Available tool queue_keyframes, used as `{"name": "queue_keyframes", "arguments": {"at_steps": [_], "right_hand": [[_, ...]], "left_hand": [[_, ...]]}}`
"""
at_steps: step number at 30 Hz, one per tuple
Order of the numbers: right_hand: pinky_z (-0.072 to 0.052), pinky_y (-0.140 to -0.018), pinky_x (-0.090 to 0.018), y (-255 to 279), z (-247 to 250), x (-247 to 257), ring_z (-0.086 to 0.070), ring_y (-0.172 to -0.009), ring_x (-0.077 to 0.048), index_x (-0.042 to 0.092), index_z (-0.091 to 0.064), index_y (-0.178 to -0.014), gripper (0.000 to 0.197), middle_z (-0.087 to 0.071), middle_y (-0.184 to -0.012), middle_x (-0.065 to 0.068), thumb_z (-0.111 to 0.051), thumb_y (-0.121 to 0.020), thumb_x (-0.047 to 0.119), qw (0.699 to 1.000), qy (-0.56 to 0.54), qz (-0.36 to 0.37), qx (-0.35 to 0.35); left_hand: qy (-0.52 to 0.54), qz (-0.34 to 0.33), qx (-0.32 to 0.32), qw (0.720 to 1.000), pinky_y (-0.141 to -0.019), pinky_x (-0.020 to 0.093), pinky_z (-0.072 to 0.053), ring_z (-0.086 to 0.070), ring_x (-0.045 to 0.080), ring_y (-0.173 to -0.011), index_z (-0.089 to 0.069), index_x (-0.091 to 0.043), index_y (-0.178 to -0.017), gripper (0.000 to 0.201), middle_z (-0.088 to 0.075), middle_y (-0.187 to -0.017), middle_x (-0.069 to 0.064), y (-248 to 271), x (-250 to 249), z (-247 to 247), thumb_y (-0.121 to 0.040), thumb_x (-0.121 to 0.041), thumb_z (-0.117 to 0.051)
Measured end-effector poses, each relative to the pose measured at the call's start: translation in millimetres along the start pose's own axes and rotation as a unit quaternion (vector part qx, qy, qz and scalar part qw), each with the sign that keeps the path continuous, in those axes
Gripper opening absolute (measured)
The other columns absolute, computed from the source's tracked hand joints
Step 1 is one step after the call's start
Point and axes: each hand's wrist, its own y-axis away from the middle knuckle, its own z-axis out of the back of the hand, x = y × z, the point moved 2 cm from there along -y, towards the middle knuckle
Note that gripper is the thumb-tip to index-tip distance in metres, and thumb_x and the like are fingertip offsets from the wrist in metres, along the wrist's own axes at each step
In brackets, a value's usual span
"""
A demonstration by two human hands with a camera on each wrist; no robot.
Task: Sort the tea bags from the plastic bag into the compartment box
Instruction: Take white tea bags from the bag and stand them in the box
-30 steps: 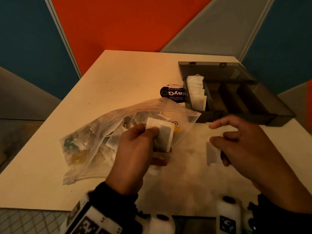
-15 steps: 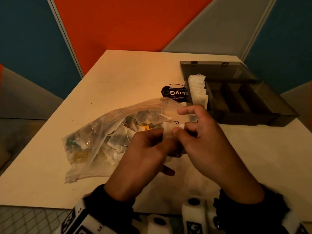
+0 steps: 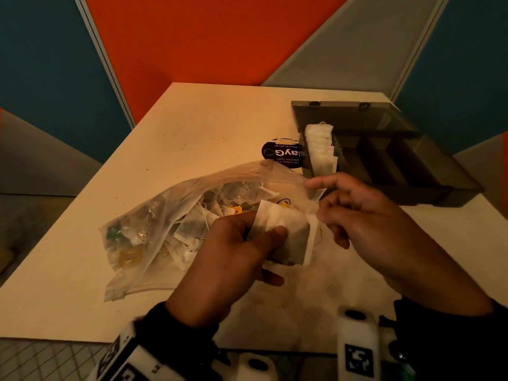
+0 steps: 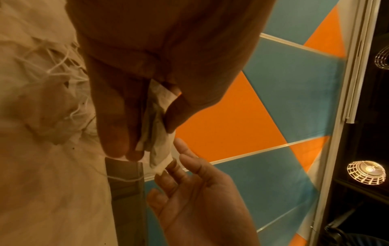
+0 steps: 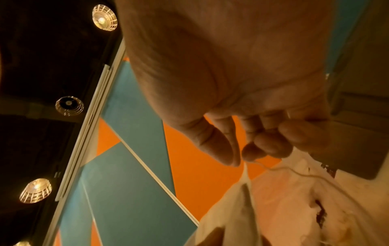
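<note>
My left hand (image 3: 264, 232) grips a white tea bag (image 3: 286, 235) in front of the plastic bag's mouth; in the left wrist view the tea bag (image 4: 156, 126) sits between thumb and fingers and looks like more than one layer. My right hand (image 3: 320, 214) pinches its right corner, and the right wrist view shows thumb and fingertip (image 5: 252, 149) closed on the corner with a string trailing. The clear plastic bag (image 3: 170, 224) lies on the table with several tea bags inside. The dark compartment box (image 3: 384, 160) stands open at the back right, with white tea bags (image 3: 320, 147) upright in its leftmost compartment.
A black round label (image 3: 283, 155) lies on the beige table (image 3: 192, 127) between bag and box. The box's other compartments look dark and bare. Coloured wall panels stand behind the table. White wrist devices (image 3: 357, 342) show at the near edge.
A second ago the hands were apart, each holding a white tea bag. The right hand moved left to meet the left hand and now pinches the corner of the bag held there.
</note>
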Motion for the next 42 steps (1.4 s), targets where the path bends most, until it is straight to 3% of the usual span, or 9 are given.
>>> {"name": "queue_keyframes", "arguments": {"at_steps": [4, 7, 11, 23, 25, 29, 32, 37, 42], "right_hand": [[-0.038, -0.062, -0.022, 3, 2, -2, -0.055, -0.057, 0.008, 0.045, -0.068, -0.095, 0.015, -0.057, -0.062, 0.017, -0.059, -0.091, 0.033, 1.000, 0.009, -0.005, 0.018], [-0.037, -0.057, -0.021, 3, 1, -6, -0.054, -0.048, 0.009, 0.034, -0.070, -0.086, 0.016, -0.060, -0.058, 0.013, -0.064, -0.082, 0.047, 0.999, 0.020, -0.031, 0.011], [-0.038, -0.056, -0.021, 5, -2, -8, -0.054, -0.048, 0.006, 0.022, -0.069, -0.077, 0.020, -0.063, -0.056, 0.010, -0.066, -0.084, 0.041, 0.998, 0.051, -0.037, 0.013], [-0.039, -0.058, -0.024, -1, 7, -12, -0.052, -0.045, 0.005, 0.021, -0.070, -0.074, 0.018, -0.061, -0.052, 0.009, -0.067, -0.083, 0.036, 0.999, 0.029, -0.041, 0.008], [-0.038, -0.059, -0.023, -4, 17, -15, -0.055, -0.048, 0.005, 0.021, -0.071, -0.075, 0.015, -0.064, -0.056, 0.010, -0.069, -0.083, 0.035, 0.998, 0.043, -0.036, -0.016], [-0.042, -0.062, -0.022, -7, 26, -21, -0.063, -0.075, -0.004, 0.030, -0.069, -0.083, 0.005, -0.069, -0.080, 0.009, -0.068, -0.086, 0.033, 0.990, 0.122, -0.040, -0.055], [-0.040, -0.062, -0.020, -4, 22, -13, -0.059, -0.077, -0.002, 0.037, -0.067, -0.090, 0.005, -0.065, -0.088, 0.015, -0.062, -0.089, 0.036, 0.988, 0.140, 0.003, -0.069], [-0.044, -0.066, -0.014, -4, 11, 14, -0.059, -0.085, 0.008, 0.050, -0.065, -0.103, 0.032, -0.063, -0.092, 0.022, -0.059, -0.072, 0.058, 0.972, 0.189, 0.075, 0.115], [-0.047, -0.067, -0.015, -15, 11, 26, -0.062, -0.084, 0.004, 0.034, -0.074, -0.085, 0.005, -0.070, -0.085, 0.020, -0.071, -0.081, 0.033, 0.947, 0.228, 0.106, 0.202]], "left_hand": [[0.035, 0.016, -0.004, 0.999, -0.055, 0.038, -0.061, -0.074, 0.025, -0.073, -0.070, -0.012, -0.106, 0.018, -0.076, -0.087, 0.007, -1, -2, 0, -0.092, -0.010, -0.059], [0.053, 0.024, -0.002, 0.998, -0.054, 0.038, -0.060, -0.074, 0.027, -0.074, -0.070, -0.011, -0.107, 0.019, -0.076, -0.088, 0.010, -2, -4, 0, -0.093, -0.010, -0.058], [0.065, 0.027, -0.003, 0.998, -0.056, 0.040, -0.060, -0.074, 0.026, -0.075, -0.071, -0.015, -0.104, 0.017, -0.076, -0.088, 0.009, -2, -4, -4, -0.094, -0.013, -0.057], [0.074, 0.044, -0.005, 0.996, -0.059, 0.040, -0.061, -0.074, 0.031, -0.082, -0.066, -0.011, -0.113, 0.022, -0.074, -0.098, 0.016, -4, -1, 1, -0.094, -0.017, -0.056], [0.091, 0.051, 0.002, 0.995, -0.060, 0.042, -0.059, -0.074, 0.032, -0.077, -0.066, -0.010, -0.111, 0.021, -0.075, -0.092, 0.016, -3, -3, 3, -0.094, -0.015, -0.055], [0.095, 0.056, 0.012, 0.994, -0.054, 0.037, -0.057, -0.073, 0.033, -0.071, -0.066, -0.008, -0.109, 0.021, -0.075, -0.086, 0.016, -3, -5, 0, -0.094, -0.015, -0.054], [0.080, 0.065, 0.010, 0.995, -0.051, 0.035, -0.057, -0.073, 0.031, -0.068, -0.066, -0.011, -0.109, 0.019, -0.074, -0.089, 0.016, -3, -4, -1, -0.094, -0.017, -0.055], [0.039, 0.055, 0.040, 0.997, -0.051, 0.035, -0.057, -0.072, 0.030, -0.071, -0.073, -0.012, -0.100, 0.019, -0.075, -0.089, 0.015, -2, -5, -3, -0.095, -0.017, -0.055], [-0.016, 0.030, 0.054, 0.998, -0.060, 0.033, -0.060, -0.073, 0.024, -0.079, -0.077, -0.013, -0.098, 0.019, -0.077, -0.090, 0.008, 0, -6, -4, -0.093, -0.019, -0.059]]}}
